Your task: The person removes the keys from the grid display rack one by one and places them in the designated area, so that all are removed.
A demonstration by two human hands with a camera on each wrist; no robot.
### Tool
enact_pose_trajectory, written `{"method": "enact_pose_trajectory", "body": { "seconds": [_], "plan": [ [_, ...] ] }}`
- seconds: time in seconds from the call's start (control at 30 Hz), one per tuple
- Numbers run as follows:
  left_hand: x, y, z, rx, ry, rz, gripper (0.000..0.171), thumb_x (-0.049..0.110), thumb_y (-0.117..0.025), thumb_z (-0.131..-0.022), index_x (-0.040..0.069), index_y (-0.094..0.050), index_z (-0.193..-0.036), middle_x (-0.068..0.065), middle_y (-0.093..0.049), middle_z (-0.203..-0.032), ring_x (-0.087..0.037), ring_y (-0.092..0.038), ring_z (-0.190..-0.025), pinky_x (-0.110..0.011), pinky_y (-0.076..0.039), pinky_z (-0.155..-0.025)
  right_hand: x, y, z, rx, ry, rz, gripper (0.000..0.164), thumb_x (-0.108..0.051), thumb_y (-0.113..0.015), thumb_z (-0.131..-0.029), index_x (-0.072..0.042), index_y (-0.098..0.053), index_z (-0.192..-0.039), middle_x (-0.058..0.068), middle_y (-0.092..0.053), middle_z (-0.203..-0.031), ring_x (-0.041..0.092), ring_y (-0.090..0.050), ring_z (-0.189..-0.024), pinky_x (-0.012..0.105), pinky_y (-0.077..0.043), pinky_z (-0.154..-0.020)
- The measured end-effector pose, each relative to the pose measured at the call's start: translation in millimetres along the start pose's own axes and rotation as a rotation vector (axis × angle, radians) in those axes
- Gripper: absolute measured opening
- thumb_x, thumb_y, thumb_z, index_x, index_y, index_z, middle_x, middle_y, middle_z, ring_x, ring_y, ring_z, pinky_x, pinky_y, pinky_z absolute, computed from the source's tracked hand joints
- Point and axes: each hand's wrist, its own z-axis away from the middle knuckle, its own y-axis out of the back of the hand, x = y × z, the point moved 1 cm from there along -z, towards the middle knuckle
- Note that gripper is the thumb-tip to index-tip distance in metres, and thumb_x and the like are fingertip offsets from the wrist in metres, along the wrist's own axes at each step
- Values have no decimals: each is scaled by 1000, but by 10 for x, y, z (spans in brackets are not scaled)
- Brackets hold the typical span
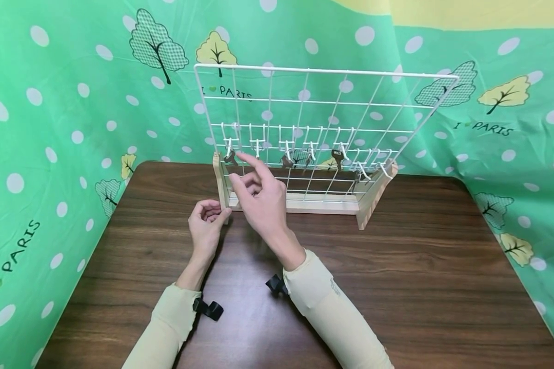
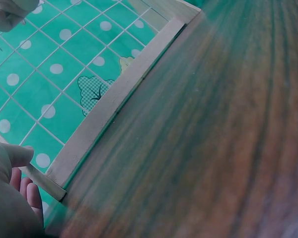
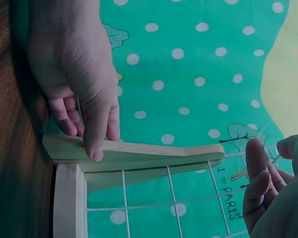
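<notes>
A: What does the head view give us?

B: The wire rack [image 1: 328, 70] stands toward the back of the table [image 1: 420, 261]. The right hand [image 1: 263, 200] is raised before its left end, just beside the leftmost hook [image 1: 229, 144], where a dark key [image 1: 230, 158] seems to hang. Thumb and forefinger are spread, with nothing visible between them; whether a fingertip touches the key, I can't tell.

A: And the left hand [image 1: 206, 226]?

B: Pinching the lower end of the side panel [image 1: 220, 179].

A: Left wrist view?

B: The panel passes between thumb and fingers, and the base bar [image 2: 111, 101] runs away from it along the table. A low, firm pinch suits this, I'd say — the rack looks light enough to slide if a hook gets nudged.

A: Right wrist view?

B: The left thumb laps over the panel's edge. The right hand's fingers are bent near its upper end.

A: Any advice?

B: Touch lightly, from both sides of the key — and mind the neighbouring hooks.
</notes>
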Motion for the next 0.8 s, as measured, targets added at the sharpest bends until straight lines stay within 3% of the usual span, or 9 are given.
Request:
{"method": "enact_pose_trajectory", "body": {
  "seconds": [0.2,0.47,0.7,0.8],
  "plan": [
    [3,8,-2,-6,3,-6,27,-17,-83,-86,-6,-67,-105,1,-70,-93,-10,-68,-85,-17,-56,-74,8,-64,-48,-16,-36,-14,41,-12,-70,-109,-10,-65,-149,11,-80,-80,16,-68,-48,29,-54,-44],
    [-6,15,-6,-10,8,-2,27,-16,-83,-87,-9,-66,-107,1,-69,-94,-10,-68,-86,-17,-55,-75,15,-131,-88,-76,-44,-51,43,-10,-67,-111,-9,-59,-153,12,-80,-83,38,-69,-51,30,-53,-43],
    [2,8,1,-11,10,-7,27,-16,-83,-87,-9,-66,-107,1,-69,-93,-10,-68,-85,-17,-56,-75,14,-156,-131,-39,-38,-64,37,-11,-62,-113,-6,-62,-150,12,-79,-80,24,-66,-46,28,-47,-39],
    [3,4,2,-11,5,-6,27,-16,-83,-87,-10,-66,-107,1,-69,-93,-9,-68,-85,-17,-56,-75,7,-171,-141,-9,-31,-72,34,-10,-64,-112,-4,-64,-146,13,-79,-78,25,-65,-45,27,-46,-39]
  ]
}}
